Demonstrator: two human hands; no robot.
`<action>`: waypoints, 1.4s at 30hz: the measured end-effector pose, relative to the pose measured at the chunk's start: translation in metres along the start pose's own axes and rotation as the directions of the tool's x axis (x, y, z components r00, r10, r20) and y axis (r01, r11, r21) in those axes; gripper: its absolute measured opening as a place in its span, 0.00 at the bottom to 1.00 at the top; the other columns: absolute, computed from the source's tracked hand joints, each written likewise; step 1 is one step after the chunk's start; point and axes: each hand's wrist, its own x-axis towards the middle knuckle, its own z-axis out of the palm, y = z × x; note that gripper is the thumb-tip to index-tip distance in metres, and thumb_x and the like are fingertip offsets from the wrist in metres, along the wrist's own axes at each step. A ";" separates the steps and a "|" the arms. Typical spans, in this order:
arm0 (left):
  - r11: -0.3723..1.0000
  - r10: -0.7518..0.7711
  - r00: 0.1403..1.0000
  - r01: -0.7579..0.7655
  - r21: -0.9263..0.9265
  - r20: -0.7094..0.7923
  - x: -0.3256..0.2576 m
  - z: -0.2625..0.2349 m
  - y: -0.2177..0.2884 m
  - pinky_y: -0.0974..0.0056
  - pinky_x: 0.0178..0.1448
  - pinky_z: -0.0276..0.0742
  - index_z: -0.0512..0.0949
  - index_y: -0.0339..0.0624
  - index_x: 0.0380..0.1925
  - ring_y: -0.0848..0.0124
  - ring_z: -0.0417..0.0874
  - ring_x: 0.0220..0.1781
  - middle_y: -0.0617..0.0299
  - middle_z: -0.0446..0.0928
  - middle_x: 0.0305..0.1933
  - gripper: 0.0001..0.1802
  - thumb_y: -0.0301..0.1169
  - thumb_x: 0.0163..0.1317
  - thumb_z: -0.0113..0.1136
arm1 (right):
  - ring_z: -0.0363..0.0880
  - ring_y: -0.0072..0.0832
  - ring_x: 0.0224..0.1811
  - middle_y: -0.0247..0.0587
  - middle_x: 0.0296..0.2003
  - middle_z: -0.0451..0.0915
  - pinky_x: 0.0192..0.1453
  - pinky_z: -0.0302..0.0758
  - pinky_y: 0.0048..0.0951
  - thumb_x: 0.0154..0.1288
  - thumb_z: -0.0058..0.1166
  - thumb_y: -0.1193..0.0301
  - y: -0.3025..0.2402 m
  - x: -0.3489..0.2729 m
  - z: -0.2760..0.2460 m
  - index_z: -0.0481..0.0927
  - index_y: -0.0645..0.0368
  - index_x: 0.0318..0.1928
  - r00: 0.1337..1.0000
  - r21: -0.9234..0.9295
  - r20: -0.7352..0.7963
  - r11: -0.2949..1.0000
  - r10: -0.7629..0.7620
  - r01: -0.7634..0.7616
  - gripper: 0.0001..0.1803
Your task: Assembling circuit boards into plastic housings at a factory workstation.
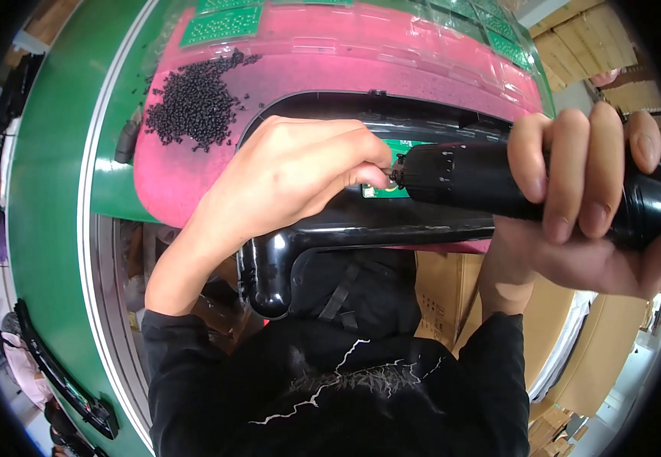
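Observation:
My right hand (589, 183) is wrapped around a black electric screwdriver (471, 174), which lies level with its tip pointing left. At that tip, the thumb and fingers of my left hand (300, 164) are pinched together. Small dark bits show around the tip, but what the fingers hold is too small to make out. Beneath the tip, a green circuit board (376, 190) sits inside a glossy black plastic housing (330, 236). Both hands and the screwdriver cover part of the board.
A pile of small black screws (193, 107) lies on the pink mat (170, 179), left of the housing. Clear plastic trays (391, 38) with green circuit boards (221, 27) stand at the back. The green worktable (49, 190) stretches left, with another black plastic part (64, 373). Cardboard boxes (612, 335) stand at right.

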 end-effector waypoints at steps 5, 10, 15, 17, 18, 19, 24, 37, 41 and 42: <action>0.982 -0.173 0.973 0.183 0.049 -0.151 -0.005 0.000 0.000 0.66 0.27 0.75 0.80 0.32 0.31 0.68 0.80 0.23 0.56 0.80 0.26 0.02 0.18 0.57 0.63 | 0.67 0.20 0.19 0.30 0.23 0.71 0.32 0.67 0.28 0.63 0.50 0.44 0.018 0.006 -0.009 0.69 0.58 0.49 0.990 -0.155 0.106 0.985 0.095 -0.077 0.30; 0.957 -0.265 0.957 0.276 0.089 -0.121 -0.009 0.000 0.000 0.67 0.30 0.77 0.80 0.33 0.34 0.69 0.81 0.24 0.56 0.80 0.27 0.05 0.17 0.58 0.60 | 0.63 0.20 0.17 0.31 0.20 0.69 0.30 0.66 0.27 0.66 0.46 0.47 0.033 -0.005 -0.001 0.68 0.59 0.46 0.983 -0.336 -0.114 0.925 0.145 -0.176 0.26; 0.939 -0.314 0.945 0.323 0.118 -0.087 -0.012 -0.002 0.000 0.66 0.31 0.77 0.79 0.32 0.34 0.68 0.81 0.24 0.55 0.79 0.26 0.03 0.19 0.61 0.58 | 0.63 0.21 0.17 0.32 0.20 0.68 0.30 0.65 0.27 0.66 0.46 0.48 0.039 -0.005 -0.001 0.68 0.59 0.45 0.980 -0.345 -0.115 0.919 0.162 -0.192 0.25; 0.922 -0.366 0.928 0.371 0.108 -0.068 -0.012 -0.002 0.002 0.66 0.30 0.77 0.79 0.32 0.33 0.69 0.81 0.24 0.55 0.79 0.26 0.02 0.20 0.62 0.57 | 0.62 0.21 0.17 0.32 0.20 0.68 0.30 0.65 0.27 0.66 0.47 0.48 0.040 -0.003 -0.001 0.68 0.59 0.45 0.977 -0.348 -0.128 0.915 0.172 -0.207 0.25; 0.918 -0.375 0.926 0.377 0.122 -0.041 -0.012 -0.002 0.003 0.64 0.30 0.76 0.78 0.32 0.33 0.65 0.81 0.24 0.54 0.78 0.25 0.03 0.22 0.63 0.57 | 0.62 0.21 0.17 0.32 0.20 0.68 0.30 0.65 0.26 0.66 0.47 0.48 0.040 -0.001 -0.001 0.68 0.58 0.44 0.974 -0.327 -0.107 0.918 0.200 -0.225 0.24; 0.914 -0.383 0.923 0.382 0.135 -0.013 -0.011 -0.002 0.004 0.62 0.30 0.75 0.77 0.32 0.32 0.62 0.81 0.24 0.53 0.78 0.24 0.05 0.24 0.65 0.56 | 0.62 0.20 0.17 0.32 0.20 0.68 0.29 0.65 0.26 0.66 0.47 0.48 0.040 0.000 -0.002 0.68 0.58 0.44 0.970 -0.307 -0.087 0.920 0.228 -0.243 0.24; 0.876 -0.402 0.915 0.393 0.280 -0.027 -0.008 -0.005 0.006 0.57 0.33 0.73 0.75 0.32 0.31 0.51 0.79 0.28 0.49 0.77 0.26 0.09 0.29 0.65 0.57 | 0.63 0.20 0.15 0.33 0.19 0.69 0.28 0.65 0.26 0.66 0.47 0.49 0.047 0.006 0.000 0.69 0.58 0.44 0.955 -0.318 -0.118 0.901 0.273 -0.296 0.24; 0.943 -0.320 0.942 0.307 0.129 0.103 -0.013 -0.005 -0.004 0.61 0.37 0.78 0.78 0.32 0.32 0.56 0.84 0.32 0.52 0.81 0.27 0.06 0.23 0.56 0.63 | 0.67 0.20 0.20 0.30 0.24 0.71 0.31 0.64 0.26 0.62 0.50 0.44 0.029 0.002 0.007 0.70 0.57 0.49 0.998 -0.103 0.046 0.994 0.049 -0.044 0.30; 0.973 -0.228 0.972 0.229 -0.032 0.050 -0.005 -0.005 0.001 0.65 0.33 0.78 0.79 0.32 0.33 0.63 0.85 0.29 0.55 0.82 0.27 0.05 0.22 0.57 0.63 | 0.69 0.18 0.20 0.26 0.25 0.71 0.34 0.66 0.26 0.58 0.55 0.44 0.001 0.002 0.008 0.71 0.55 0.48 0.997 -0.095 0.074 0.995 0.034 -0.027 0.30; 0.976 -0.201 0.979 0.204 -0.081 0.046 -0.004 -0.005 0.002 0.67 0.32 0.78 0.79 0.32 0.33 0.66 0.85 0.28 0.56 0.82 0.26 0.04 0.21 0.58 0.62 | 0.69 0.18 0.20 0.26 0.25 0.71 0.34 0.66 0.26 0.58 0.55 0.44 -0.001 0.000 0.009 0.71 0.55 0.48 0.997 -0.094 0.073 0.995 0.032 -0.025 0.30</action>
